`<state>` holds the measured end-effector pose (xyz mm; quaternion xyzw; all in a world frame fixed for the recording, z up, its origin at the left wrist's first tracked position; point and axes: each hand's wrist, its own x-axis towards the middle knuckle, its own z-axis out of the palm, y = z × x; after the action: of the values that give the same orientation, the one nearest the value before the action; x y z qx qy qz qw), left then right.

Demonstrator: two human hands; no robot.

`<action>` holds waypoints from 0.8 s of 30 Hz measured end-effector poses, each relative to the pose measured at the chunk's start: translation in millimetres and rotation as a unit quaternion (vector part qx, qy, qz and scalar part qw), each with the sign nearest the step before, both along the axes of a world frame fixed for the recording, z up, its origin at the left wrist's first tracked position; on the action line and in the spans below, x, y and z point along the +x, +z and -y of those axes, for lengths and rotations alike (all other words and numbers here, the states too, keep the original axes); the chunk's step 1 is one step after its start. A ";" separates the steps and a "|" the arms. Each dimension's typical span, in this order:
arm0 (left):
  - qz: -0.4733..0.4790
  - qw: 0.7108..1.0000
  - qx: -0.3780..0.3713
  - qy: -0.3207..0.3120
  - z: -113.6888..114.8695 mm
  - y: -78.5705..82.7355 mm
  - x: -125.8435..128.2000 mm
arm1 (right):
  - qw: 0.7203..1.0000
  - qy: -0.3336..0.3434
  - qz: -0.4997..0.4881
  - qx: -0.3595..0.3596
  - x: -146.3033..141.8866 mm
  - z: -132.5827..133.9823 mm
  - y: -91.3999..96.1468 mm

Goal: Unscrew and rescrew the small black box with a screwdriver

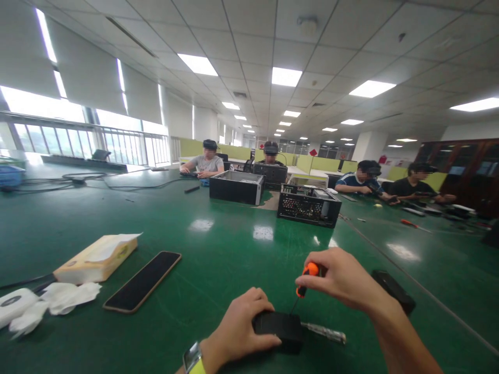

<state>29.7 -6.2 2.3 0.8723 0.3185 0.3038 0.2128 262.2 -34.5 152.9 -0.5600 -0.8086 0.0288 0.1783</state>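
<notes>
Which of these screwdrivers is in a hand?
The orange-and-black screwdriver, gripped in the right hand, pointing down. The clear-handled screwdriver and the far-right screwdriver lie on the table.

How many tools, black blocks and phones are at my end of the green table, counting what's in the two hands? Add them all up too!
Tools: 2 (orange-handled screwdriver in the right hand, clear-handled tool lying down)
Black blocks: 2 (held block in the left hand, other block by the right forearm)
Phones: 1 (dark-screened phone)
Total: 5
</notes>
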 end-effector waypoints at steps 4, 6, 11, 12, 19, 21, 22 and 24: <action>-0.005 1.000 0.005 0.004 -0.2 -0.5 0.0 | 0.998 -0.035 -0.004 0.047 -0.2 0.1 -11.4; -0.011 1.000 0.006 0.003 0.0 0.4 -0.2 | 0.999 0.014 -0.033 0.037 6.7 2.9 -12.0; -0.021 1.000 -0.006 -0.020 -0.6 6.9 -3.9 | 0.992 0.103 -0.077 0.003 13.0 13.2 -4.0; -0.025 0.999 -0.010 -0.027 -1.2 8.5 -5.3 | 0.992 0.103 -0.077 0.002 11.3 14.2 -3.0; -0.054 0.998 -0.011 -0.043 -5.2 14.6 -13.8 | 0.997 0.045 -0.027 0.049 6.1 8.8 -7.1; -0.055 0.997 -0.011 -0.045 -5.2 15.2 -13.7 | 0.995 0.078 -0.040 0.042 9.4 7.8 -6.9; -0.057 0.997 -0.011 -0.045 -4.9 15.4 -13.4 | 0.995 0.085 -0.043 0.038 10.9 7.7 -6.2; -0.056 0.997 -0.011 -0.045 -4.5 15.7 -12.7 | 0.995 0.073 -0.044 0.043 12.0 8.0 -4.5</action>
<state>17.0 -1.7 18.0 0.8993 0.2933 0.2408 0.2174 274.2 -42.5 148.5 -0.4896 -0.8392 0.0316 0.2347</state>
